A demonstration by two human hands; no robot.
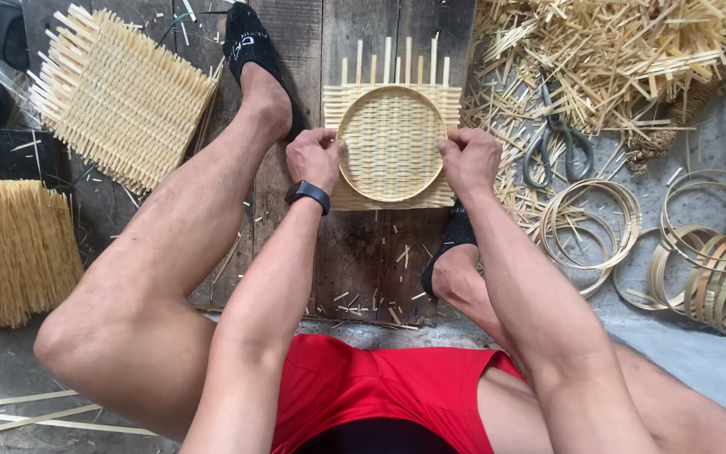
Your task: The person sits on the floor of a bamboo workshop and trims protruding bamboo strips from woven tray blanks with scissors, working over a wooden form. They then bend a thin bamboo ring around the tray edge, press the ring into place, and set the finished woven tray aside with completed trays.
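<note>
- left hand (pixel 314 157) fingers curled, gripping left rim of round hoop (pixel 391 144) on woven mat (pixel 391 192), upper centre of frame
- right hand (pixel 470 160) curled on right rim
- scissors (pixel 555 145) to the right, rings (pixel 591 220) nearby

Beside the grey-brown wooden plank board (pixel 363 252), everything woven is pale straw-yellow: the round checker-weave bamboo tray (pixel 391 143) and the ribbed square woven bamboo mat (pixel 119 97); red shorts (pixel 380 387) below.

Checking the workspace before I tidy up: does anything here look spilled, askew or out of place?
Mostly loose clutter. Short bamboo offcuts are scattered over the wooden board, and scissors lie half buried in the strip pile. The woven mat sits square, with the left hand and right hand pressing a round hoop onto it.
</note>
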